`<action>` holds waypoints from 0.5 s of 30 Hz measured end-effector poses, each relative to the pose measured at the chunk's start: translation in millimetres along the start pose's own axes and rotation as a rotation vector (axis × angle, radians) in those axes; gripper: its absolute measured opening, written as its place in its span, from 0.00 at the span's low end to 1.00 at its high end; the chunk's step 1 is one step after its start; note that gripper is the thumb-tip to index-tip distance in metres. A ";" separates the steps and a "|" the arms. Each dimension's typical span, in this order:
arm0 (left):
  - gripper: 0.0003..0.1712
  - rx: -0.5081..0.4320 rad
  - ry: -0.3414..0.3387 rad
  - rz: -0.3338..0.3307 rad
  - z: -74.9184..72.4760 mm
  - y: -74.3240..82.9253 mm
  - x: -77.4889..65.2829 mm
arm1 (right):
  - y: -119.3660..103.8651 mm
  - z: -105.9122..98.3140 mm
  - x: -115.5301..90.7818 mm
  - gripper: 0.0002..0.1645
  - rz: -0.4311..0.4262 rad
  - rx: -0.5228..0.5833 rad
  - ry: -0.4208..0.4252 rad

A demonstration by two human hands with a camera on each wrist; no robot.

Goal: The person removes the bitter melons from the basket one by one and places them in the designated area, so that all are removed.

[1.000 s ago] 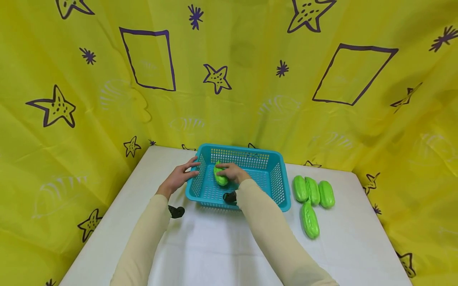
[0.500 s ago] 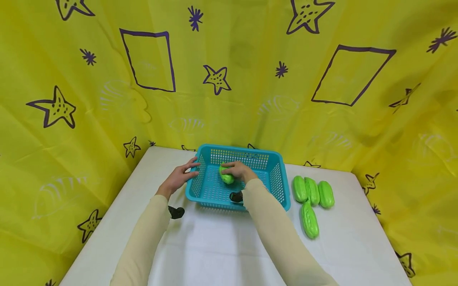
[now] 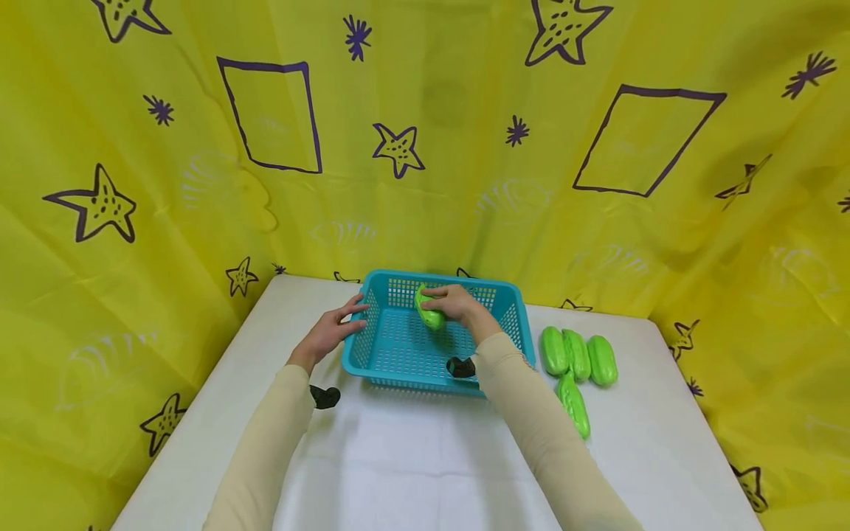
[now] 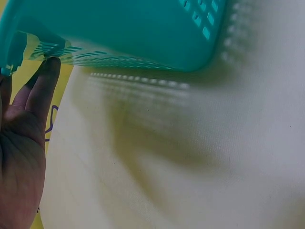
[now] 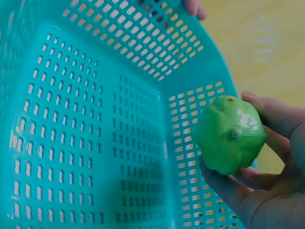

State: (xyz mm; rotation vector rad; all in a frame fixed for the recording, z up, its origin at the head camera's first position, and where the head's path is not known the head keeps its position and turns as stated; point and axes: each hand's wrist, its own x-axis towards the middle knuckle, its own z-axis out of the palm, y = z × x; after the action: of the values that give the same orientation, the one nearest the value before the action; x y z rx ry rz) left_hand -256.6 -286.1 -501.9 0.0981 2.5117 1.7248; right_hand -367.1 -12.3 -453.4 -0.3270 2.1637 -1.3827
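Observation:
My right hand grips a plump, ribbed, bright green gourd above the basket floor, towards the back wall. The right wrist view shows the gourd end-on, with thumb and fingers wrapped around its sides. My left hand holds the left rim of the turquoise plastic basket. In the left wrist view some fingers lie against the basket's outer side under the rim. Fingertips also show over the rim in the right wrist view.
Several similar green gourds lie on the white table right of the basket. One gourd among them lies nearer the front, partly hidden by the right sleeve. A yellow patterned curtain hangs close behind the basket and along both sides.
My right hand has lifted the gourd off the basket floor and carried it rightward and towards the back. My left hand stays at the left rim.

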 end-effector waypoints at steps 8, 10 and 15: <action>0.30 -0.042 -0.018 -0.022 1.9 14.6 -7.4 | -7.7 -7.5 -24.7 0.30 -0.091 0.120 0.163; 0.30 -0.046 -0.024 -0.035 2.3 23.4 -12.3 | -8.7 -8.7 -33.6 0.30 -0.111 0.150 0.203; 0.30 -0.035 -0.028 -0.054 1.5 29.4 -14.1 | -7.0 -13.8 -57.8 0.32 -0.178 0.184 0.266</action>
State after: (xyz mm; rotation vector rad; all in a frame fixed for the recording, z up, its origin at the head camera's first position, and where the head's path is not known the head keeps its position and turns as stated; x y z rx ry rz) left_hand -242.4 -275.7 -474.3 0.0513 2.4404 1.7340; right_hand -328.0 22.6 -424.5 -0.2832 2.2366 -1.8011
